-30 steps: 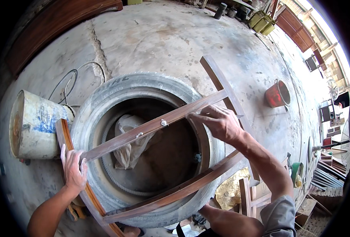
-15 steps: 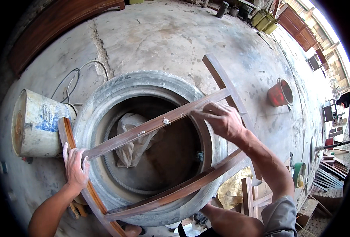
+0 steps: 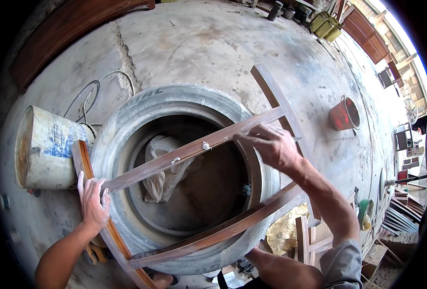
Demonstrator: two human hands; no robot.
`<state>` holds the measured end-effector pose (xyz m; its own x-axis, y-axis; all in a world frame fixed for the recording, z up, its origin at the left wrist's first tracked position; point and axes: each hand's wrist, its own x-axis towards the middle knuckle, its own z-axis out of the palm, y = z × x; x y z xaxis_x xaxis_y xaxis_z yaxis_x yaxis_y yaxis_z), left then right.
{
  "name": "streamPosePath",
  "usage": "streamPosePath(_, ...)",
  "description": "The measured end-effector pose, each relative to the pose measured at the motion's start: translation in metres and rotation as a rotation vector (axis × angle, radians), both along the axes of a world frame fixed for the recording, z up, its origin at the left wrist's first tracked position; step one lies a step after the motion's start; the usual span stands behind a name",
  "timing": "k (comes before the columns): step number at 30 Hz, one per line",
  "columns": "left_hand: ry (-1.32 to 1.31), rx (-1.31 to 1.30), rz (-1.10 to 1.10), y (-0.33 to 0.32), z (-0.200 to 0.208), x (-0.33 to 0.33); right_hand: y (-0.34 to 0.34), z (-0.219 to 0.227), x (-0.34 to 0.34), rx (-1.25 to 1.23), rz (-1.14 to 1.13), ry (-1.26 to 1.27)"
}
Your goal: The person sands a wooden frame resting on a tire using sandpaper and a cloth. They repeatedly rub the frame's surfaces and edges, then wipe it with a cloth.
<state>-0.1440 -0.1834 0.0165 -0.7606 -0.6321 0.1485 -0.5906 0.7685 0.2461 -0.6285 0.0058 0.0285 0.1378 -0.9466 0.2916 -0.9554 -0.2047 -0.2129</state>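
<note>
A brown wooden frame (image 3: pixel 150 167) of two rails between two longer side pieces lies across a dusty tyre (image 3: pixel 109 130). My left hand (image 3: pixel 95 204), whitened at the fingertips, is wrapped round the left side piece where the far rail joins it. Along that rail sit small whitish lumps (image 3: pixel 205 146) that look like filler. My right hand (image 3: pixel 273 148) is pinched at the rail's right part, fingertips touching the wood. A thin pointed tip (image 3: pixel 297 139) shows past its back; the rest is hidden in the hand, so its kind is unclear.
Inside the tyre lies a pale plastic bag (image 3: pixel 162 188). A stained white bucket (image 3: pixel 54 149) lies tipped at left, near a looped cable (image 3: pixel 96 91). A red bucket (image 3: pixel 344 114) stands at right. Wooden pieces (image 3: pixel 302 241) and crumpled gold sheet (image 3: pixel 286 231) are near right.
The view has shifted slightly, so most things appear a little further right. My left hand keeps its grip, and my right hand stays at nearly the same spot on the rail.
</note>
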Motion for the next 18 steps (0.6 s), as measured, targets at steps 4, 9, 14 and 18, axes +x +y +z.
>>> streamPosePath(4, -0.012, -0.006, -0.002, 0.001, 0.001, 0.001, -0.006, -0.005, 0.013, -0.027, 0.042, -0.024)
streamPosePath(9, -0.004, -0.009, -0.016, 0.000, 0.001, 0.000, 0.006, 0.006, -0.012, 0.004, -0.016, 0.004)
streamPosePath(14, -0.012, -0.019, -0.007, 0.001, 0.000, 0.000, -0.004, -0.003, 0.010, -0.032, 0.057, -0.039)
streamPosePath(18, -0.008, -0.025, -0.005, 0.001, -0.001, 0.002, 0.003, 0.003, -0.009, 0.009, -0.020, 0.013)
